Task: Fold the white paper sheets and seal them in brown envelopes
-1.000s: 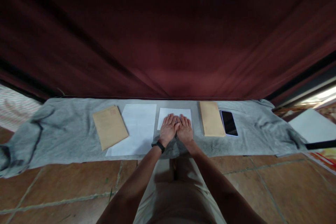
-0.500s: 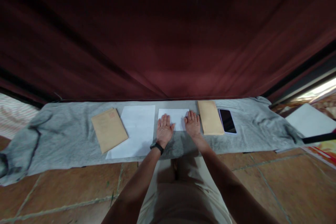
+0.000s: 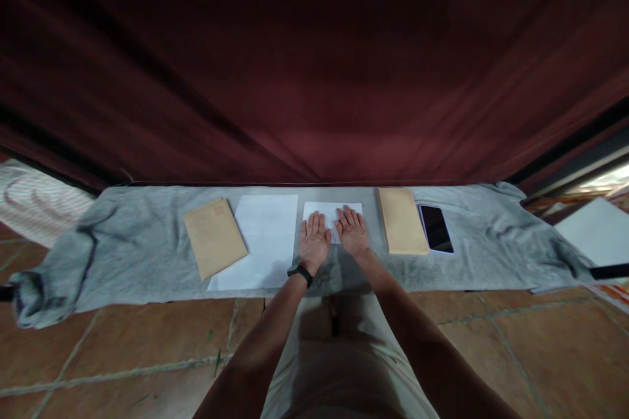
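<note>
A small white sheet of paper (image 3: 333, 209), possibly folded, lies on the grey cloth in front of me. My left hand (image 3: 314, 242) rests flat on its left part, fingers stretched forward, with a dark watch on the wrist. Across the right part of the paper lies my right hand (image 3: 352, 232), palm down and fingers slightly spread. Both hands cover much of the sheet. Just to the left are larger white sheets (image 3: 269, 236), partly under brown envelopes (image 3: 215, 239). Right of my right hand sits a stack of brown envelopes (image 3: 403, 222).
A phone (image 3: 436, 229) with a pale case lies beside the right envelope stack. The grey cloth (image 3: 147, 242) covers a narrow surface against a dark red fabric wall (image 3: 314, 111). A white board-like object (image 3: 597, 229) stands at the far right. Below is a tiled floor (image 3: 162, 340).
My right hand has slid left over the white paper, closer to my left hand. The whole view has shifted slightly, so the things on the cloth appear further right.
</note>
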Available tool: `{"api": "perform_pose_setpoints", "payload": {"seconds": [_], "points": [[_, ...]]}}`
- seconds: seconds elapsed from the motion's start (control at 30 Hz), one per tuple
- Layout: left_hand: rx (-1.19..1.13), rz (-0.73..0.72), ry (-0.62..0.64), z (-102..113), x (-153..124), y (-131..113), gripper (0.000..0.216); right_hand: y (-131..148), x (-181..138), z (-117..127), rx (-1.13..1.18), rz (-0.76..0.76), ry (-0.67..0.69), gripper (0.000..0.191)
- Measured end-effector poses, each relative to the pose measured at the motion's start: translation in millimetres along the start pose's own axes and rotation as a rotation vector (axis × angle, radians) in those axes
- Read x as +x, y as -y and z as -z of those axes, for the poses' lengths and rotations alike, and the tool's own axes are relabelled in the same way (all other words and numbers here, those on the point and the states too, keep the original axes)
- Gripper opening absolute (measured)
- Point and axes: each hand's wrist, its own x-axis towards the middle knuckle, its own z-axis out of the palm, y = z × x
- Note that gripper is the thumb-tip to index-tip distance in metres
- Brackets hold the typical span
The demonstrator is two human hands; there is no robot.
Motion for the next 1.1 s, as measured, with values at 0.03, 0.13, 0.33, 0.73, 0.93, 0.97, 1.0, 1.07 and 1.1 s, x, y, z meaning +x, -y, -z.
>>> {"api": "perform_pose_setpoints", "payload": {"seconds": [0.03,0.13,0.33,0.73,0.93,0.97,1.0,1.07,1.1], "points": [[0.003,0.014,-0.007,0.0,1.3,-1.9,0.06,-4.6,-2.1,0.9,-0.008,-0.001,-0.007,0.048],[-0.001,0.016,-0.022,0.0,10.5,-13.1,0.058,-12.0,-7.6,3.6,-0.028,-0.022,-0.012,0.049],[-0.076,-0.122,-0.002,-3.3,36.8,-31.7,0.054,-10.6,-9.1,5.7,-0.038,-0.02,0.031,0.049],[-0.02,0.022,-0.029,2.9,41.0,11.8,0.063,-11.2,-8.5,0.8,-0.033,-0.025,-0.025,0.05],[-0.028,0.125,-0.107,0.2,29.6,14.4,0.059,-10.9,-9.0,4.1,-0.027,-0.02,-0.04,0.05],[-0.03,0.146,-0.122,-0.2,26.0,13.7,0.059,-10.8,-9.0,4.4,-0.026,-0.021,-0.045,0.05],[-0.029,0.169,-0.136,-0.3,21.9,12.4,0.058,-10.5,-9.1,4.5,-0.025,-0.022,-0.048,0.05],[-0.025,0.182,-0.15,-0.1,12.0,7.7,0.058,-9.7,-9.2,4.6,-0.022,-0.028,-0.047,0.05],[-0.026,0.155,-0.146,0.3,6.4,4.4,0.058,-9.2,-9.4,4.7,-0.02,-0.03,-0.042,0.05]]}}
